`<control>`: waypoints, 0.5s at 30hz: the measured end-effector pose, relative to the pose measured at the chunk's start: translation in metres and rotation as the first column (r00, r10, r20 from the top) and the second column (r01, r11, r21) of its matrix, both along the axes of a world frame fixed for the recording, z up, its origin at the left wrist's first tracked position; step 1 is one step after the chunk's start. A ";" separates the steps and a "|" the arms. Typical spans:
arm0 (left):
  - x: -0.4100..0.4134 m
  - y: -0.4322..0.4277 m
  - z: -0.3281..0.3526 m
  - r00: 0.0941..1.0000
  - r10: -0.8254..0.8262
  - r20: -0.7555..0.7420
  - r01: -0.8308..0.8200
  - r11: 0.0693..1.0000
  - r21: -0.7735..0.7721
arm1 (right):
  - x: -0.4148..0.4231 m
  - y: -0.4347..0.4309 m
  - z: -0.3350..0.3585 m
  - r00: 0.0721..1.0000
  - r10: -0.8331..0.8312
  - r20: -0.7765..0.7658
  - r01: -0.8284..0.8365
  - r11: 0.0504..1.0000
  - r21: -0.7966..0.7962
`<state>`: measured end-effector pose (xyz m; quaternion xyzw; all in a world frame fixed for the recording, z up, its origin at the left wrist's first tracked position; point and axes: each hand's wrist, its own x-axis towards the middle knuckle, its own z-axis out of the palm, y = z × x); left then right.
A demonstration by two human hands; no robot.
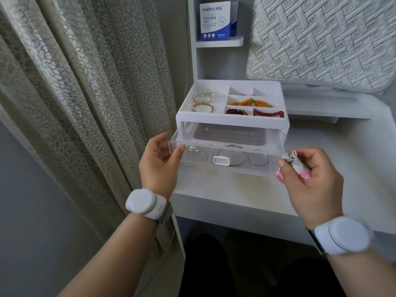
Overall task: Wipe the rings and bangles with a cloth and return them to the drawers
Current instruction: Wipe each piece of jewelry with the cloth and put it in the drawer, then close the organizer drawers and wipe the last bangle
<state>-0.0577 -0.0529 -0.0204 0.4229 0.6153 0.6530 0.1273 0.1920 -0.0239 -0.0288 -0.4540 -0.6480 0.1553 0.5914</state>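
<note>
A white jewellery box (232, 122) stands on a white desk. Its clear drawer (227, 167) is pulled out, with silver bangles (258, 159) and small rings (206, 155) inside. My left hand (159, 161) rests on the drawer's left front corner, thumb on the front panel. At the drawer's right corner my right hand (310, 185) is closed around a crumpled white and pink cloth (294, 165). The open top tray holds a pearl bracelet (203, 96), a gold bangle (202, 108) and orange and red bead bracelets (250, 102).
The white desk (235, 198) has its front edge just below the drawer. A patterned curtain (85, 93) hangs close on the left. A quilted cushion (325, 39) leans at the back right. A blue and white carton (216, 20) sits on a small shelf above.
</note>
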 end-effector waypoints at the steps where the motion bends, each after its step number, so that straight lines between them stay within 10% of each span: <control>1: 0.000 0.000 0.000 1.000 0.019 0.004 -0.019 1.000 0.001 | -0.001 -0.001 0.000 1.000 0.001 0.007 -0.001 1.000 0.013; 15: -0.011 0.030 0.001 0.987 0.066 -0.150 -0.072 0.997 -0.035 | 0.002 0.036 0.006 0.999 -0.001 -0.037 -0.003 0.995 -0.100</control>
